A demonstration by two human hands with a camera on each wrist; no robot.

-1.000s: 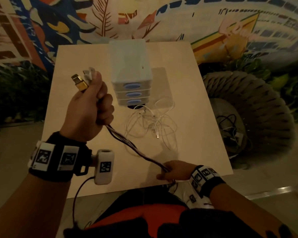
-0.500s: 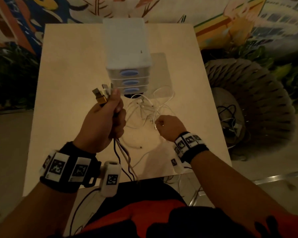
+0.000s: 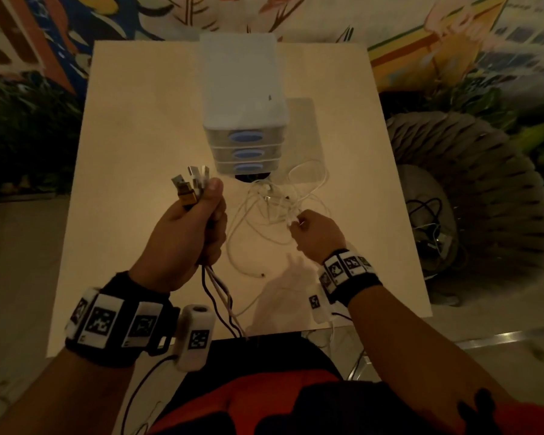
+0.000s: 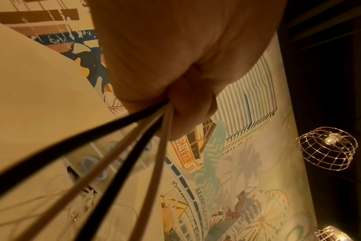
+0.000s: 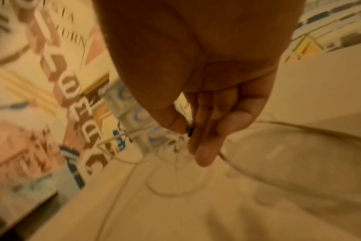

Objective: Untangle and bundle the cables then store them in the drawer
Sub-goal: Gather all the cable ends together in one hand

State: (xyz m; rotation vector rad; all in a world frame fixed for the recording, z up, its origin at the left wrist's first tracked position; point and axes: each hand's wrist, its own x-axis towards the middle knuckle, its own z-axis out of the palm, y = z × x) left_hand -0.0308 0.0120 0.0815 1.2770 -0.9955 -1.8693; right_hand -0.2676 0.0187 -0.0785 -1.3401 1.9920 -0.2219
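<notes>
The left hand (image 3: 187, 237) was closed in a full fist around a bunch of cables (image 3: 215, 288), black and white together, gripped just below their plugs. It was held above the table (image 3: 132, 158), in front of the drawer unit (image 3: 244, 114) and a little to that unit's left, with the forearm rising from the near table edge and the thumb pressed over the top of the fist. The USB plugs (image 3: 189, 183) stood out of the fist pointing up and away toward the drawer unit, one with a yellowish housing, the rest white or metal. From the underside of the fist the gripped cables ran down and back past the near edge of the table, their long axis roughly along the line from the drawer unit to the person; in the left wrist view, two black and two pale strands (image 4: 105, 156) were seen leaving the curled fingers. The right hand (image 3: 316, 230) was held low over the table in front of the drawer unit and slightly to its right, thumb and forefinger pinched on a small connector (image 5: 189, 129) at the near edge of a tangle of white cables (image 3: 277, 202), the remaining fingers only loosely bent. That tangle lay on the table directly before the bottom drawer (image 3: 247, 167), and all three drawers of the unit were seen closed.
</notes>
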